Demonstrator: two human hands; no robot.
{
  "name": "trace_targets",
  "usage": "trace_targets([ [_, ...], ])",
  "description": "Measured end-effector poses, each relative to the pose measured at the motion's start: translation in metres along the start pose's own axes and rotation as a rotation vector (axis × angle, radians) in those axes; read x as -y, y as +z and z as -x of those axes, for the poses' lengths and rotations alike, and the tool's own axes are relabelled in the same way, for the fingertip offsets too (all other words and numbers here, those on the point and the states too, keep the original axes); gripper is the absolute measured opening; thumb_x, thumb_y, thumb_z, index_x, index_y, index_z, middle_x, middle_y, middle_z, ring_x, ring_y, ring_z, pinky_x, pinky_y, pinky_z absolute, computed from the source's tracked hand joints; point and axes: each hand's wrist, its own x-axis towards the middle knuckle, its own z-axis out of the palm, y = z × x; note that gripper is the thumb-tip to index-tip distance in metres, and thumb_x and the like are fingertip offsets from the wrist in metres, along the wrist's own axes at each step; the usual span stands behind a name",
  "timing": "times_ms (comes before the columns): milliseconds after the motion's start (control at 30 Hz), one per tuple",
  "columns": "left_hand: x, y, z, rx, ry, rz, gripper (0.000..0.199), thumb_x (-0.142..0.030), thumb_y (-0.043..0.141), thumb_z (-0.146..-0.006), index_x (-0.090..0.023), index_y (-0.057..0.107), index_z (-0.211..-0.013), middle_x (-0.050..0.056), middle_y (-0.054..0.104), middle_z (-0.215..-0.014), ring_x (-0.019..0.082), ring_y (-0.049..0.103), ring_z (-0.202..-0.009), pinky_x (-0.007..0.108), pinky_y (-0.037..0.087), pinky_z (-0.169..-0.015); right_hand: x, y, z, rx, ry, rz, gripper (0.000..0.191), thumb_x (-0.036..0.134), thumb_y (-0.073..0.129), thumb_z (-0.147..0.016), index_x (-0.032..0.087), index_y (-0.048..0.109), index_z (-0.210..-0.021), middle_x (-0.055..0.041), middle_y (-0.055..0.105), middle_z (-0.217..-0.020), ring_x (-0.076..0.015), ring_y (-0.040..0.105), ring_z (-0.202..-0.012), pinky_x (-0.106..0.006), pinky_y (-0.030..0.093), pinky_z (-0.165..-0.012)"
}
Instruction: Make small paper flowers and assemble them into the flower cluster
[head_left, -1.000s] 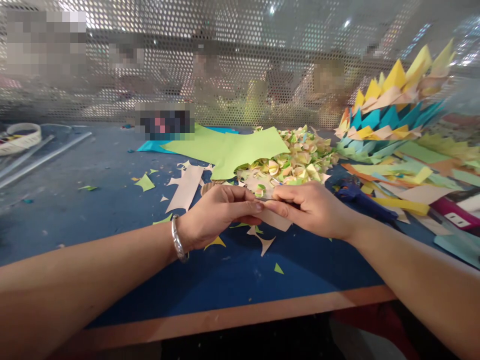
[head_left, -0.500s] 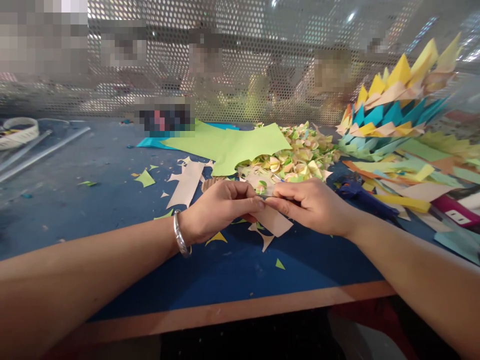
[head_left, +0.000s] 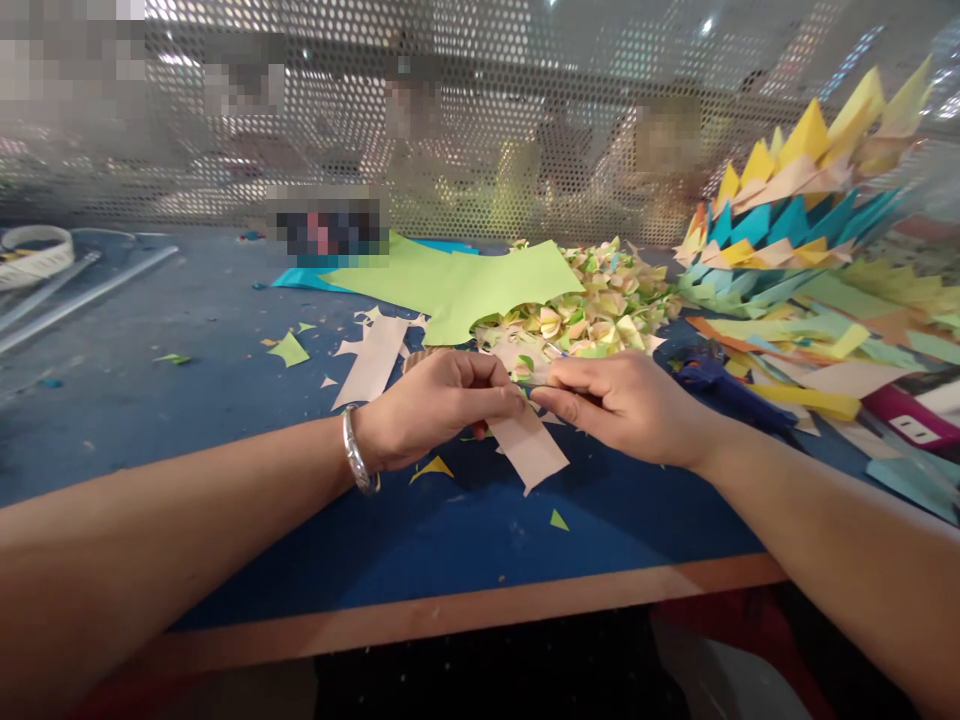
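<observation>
My left hand (head_left: 450,408), with a silver bangle at the wrist, is closed in a pinch on a pale pink paper strip (head_left: 532,448). The strip slants down toward me from the thumb tip. Just to the right, my right hand (head_left: 619,408) is closed too, thumb pressed against the bent forefinger. A thin dark line shows between the two hands, but what the right fingers hold is too small to make out. Behind the fingertips lies a small curled green and pink paper piece (head_left: 523,367).
A heap of curled paper pieces (head_left: 615,300) lies behind my hands, beside a large green sheet (head_left: 450,285). At the right are a layered folded-paper construction (head_left: 780,225), a blue tool (head_left: 727,390) and paper strips (head_left: 817,345). Perforated metal (head_left: 465,180) rises behind the table.
The pale pink strip has shifted slightly left and more of it shows below the fingers. A small gap has opened between the thumb tips. Both hands stay in nearly the same place.
</observation>
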Motion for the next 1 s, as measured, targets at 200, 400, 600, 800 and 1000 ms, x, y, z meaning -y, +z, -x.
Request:
trace_targets([
  [200, -0.001, 0.000, 0.000, 0.002, -0.003, -0.011, 0.020, -0.018, 0.071, -0.068, -0.018, 0.056, -0.054, -0.004, 0.049, -0.054, 0.008, 0.042, -0.051, 0.024, 0.032, -0.049, 0.000, 0.002, 0.000, 0.013, -0.012, -0.005, 0.046, 0.050, 0.046, -0.098, 0.020, 0.038, -0.063, 0.0050, 0.035, -0.053, -0.0086, 0.036, -0.049, -0.025, 0.024, -0.051],
  [400, -0.003, 0.001, 0.000, 0.023, -0.046, 0.062, 0.024, -0.024, 0.078, -0.067, -0.018, 0.058, -0.054, -0.003, 0.052, -0.055, 0.008, 0.043, -0.053, 0.023, 0.034, -0.051, -0.002, 0.003, 0.000, 0.014, 0.017, -0.021, 0.047, 0.049, 0.047, -0.097, 0.021, 0.034, -0.062, 0.0056, 0.031, -0.053, -0.0085, 0.032, -0.048, -0.025, 0.023, -0.050],
  [600, -0.001, 0.001, -0.002, 0.039, -0.055, 0.074, 0.026, -0.022, 0.079, -0.064, -0.018, 0.056, -0.052, -0.004, 0.052, -0.055, 0.008, 0.043, -0.052, 0.023, 0.033, -0.050, -0.003, 0.003, 0.000, 0.028, 0.012, -0.032, 0.047, 0.049, 0.046, -0.098, 0.020, 0.035, -0.062, 0.0057, 0.031, -0.053, -0.0082, 0.032, -0.048, -0.024, 0.023, -0.050],
  [800, -0.004, -0.001, -0.001, 0.049, -0.035, -0.019, 0.021, -0.024, 0.074, -0.066, -0.018, 0.059, -0.054, -0.002, 0.052, -0.057, 0.009, 0.045, -0.054, 0.022, 0.036, -0.051, -0.002, 0.001, 0.000, 0.027, 0.015, -0.019, 0.046, 0.050, 0.046, -0.098, 0.020, 0.038, -0.063, 0.0053, 0.034, -0.054, -0.0081, 0.035, -0.049, -0.024, 0.024, -0.051],
  [1000, -0.023, -0.036, -0.005, 0.019, -0.002, -0.640, 0.024, -0.020, 0.063, -0.070, -0.020, 0.056, -0.047, -0.003, 0.047, -0.045, 0.010, 0.041, -0.044, 0.024, 0.028, -0.046, -0.001, 0.000, 0.000, 0.012, 0.002, 0.010, 0.048, 0.050, 0.045, -0.098, 0.020, 0.038, -0.061, 0.0054, 0.033, -0.052, -0.0078, 0.034, -0.047, -0.025, 0.024, -0.050],
])
